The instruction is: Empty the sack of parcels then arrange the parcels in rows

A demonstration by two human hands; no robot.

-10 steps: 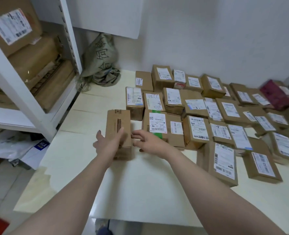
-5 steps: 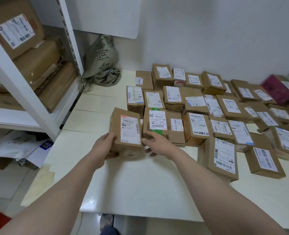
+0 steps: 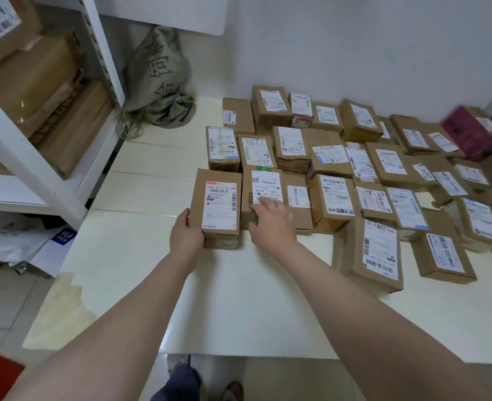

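As I followed the head view from the left, the white shelf (image 3: 41, 183) held brown cartons (image 3: 36, 82). Past its upright, the grey-green sack (image 3: 158, 79) lay slumped against the wall at the back corner of the table (image 3: 239, 308), well apart from the boxes.

Next came the labelled parcel (image 3: 217, 206). A second before, it had stood with a plain face towards me. Half a second before, it had been tilted, label up, between both hands. Now it lay flat on the table at the left end of its row, its long side against the green-taped parcel (image 3: 265, 183).

My left hand (image 3: 185, 237) gripped its near left corner, the thumb lying up the left side. The other fingers were hidden behind the box.

My right hand (image 3: 272, 224) had let go of that parcel and shifted right. Its fingers were loose and outstretched, holding nothing, and their blurred tips were over the lower edge of the green-taped parcel's label. I could not tell whether they touched it.

To the right, the rows of parcels (image 3: 354, 157) ran on unchanged, labels up and packed close. A larger parcel (image 3: 379, 253) sat nearer the front edge, with a flat one (image 3: 444, 256) beside it. At the far right, a maroon box (image 3: 470, 134) rested tilted on top of the others.
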